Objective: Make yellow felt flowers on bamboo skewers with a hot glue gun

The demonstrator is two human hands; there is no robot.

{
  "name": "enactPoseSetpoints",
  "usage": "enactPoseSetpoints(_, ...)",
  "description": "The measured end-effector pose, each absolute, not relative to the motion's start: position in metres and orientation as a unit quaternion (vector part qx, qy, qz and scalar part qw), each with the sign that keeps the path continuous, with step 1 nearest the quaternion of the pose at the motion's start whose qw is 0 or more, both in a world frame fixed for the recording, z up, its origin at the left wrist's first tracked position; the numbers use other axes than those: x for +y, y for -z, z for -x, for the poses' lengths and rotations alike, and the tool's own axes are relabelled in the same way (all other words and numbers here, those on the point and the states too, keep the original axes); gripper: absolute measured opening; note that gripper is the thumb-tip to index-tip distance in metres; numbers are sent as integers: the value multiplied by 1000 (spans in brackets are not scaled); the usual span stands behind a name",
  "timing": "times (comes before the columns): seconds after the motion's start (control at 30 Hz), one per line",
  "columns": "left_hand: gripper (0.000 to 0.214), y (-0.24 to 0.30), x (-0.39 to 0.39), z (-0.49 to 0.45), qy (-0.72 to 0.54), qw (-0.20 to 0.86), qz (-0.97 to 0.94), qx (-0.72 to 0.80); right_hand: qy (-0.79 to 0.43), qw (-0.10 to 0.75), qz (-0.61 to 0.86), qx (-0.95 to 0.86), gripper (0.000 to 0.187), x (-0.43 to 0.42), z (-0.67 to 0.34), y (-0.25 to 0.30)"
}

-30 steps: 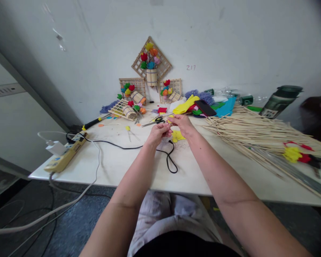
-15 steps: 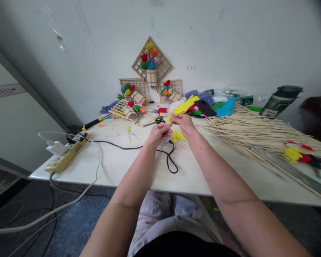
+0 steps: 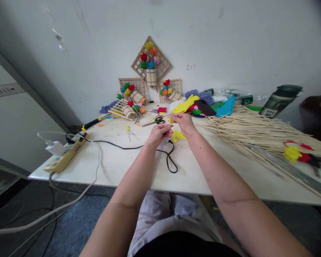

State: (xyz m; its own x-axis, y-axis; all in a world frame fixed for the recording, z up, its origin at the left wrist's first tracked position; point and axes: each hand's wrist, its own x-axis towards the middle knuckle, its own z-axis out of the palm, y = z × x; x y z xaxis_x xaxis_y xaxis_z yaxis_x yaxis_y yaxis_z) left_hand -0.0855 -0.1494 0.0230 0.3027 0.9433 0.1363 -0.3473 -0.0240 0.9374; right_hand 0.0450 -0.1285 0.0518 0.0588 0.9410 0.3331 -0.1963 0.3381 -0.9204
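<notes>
- One cord (image 3: 167,162) loops on the counter (image 3: 133,167) nearest us.
- Beyond it, several yellow cutouts (image 3: 178,136) lie beside our left hand (image 3: 161,132), its fingers closed; we cannot tell on what.
- Our right hand (image 3: 182,123) pinches one yellow piece (image 3: 171,120), held up just beside the left.
- We judge the step to be working this piece by fingertip; the next move seems to call for both hands close and steady.
- Farther off, we see scissors (image 3: 154,121), then flowers (image 3: 150,65) against the wall (image 3: 216,50).
</notes>
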Motion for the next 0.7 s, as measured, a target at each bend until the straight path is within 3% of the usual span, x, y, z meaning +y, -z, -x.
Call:
enactPoseSetpoints(0.27, 38, -22, -149, 87, -518, 636, -491, 293, -496, 570, 340, -560, 21, -132, -47, -53)
enactPoseSetpoints(0.7, 36, -22, -148, 87, -532, 642, -480, 274, -513, 560, 326, -563, 22, -131, -48, -53)
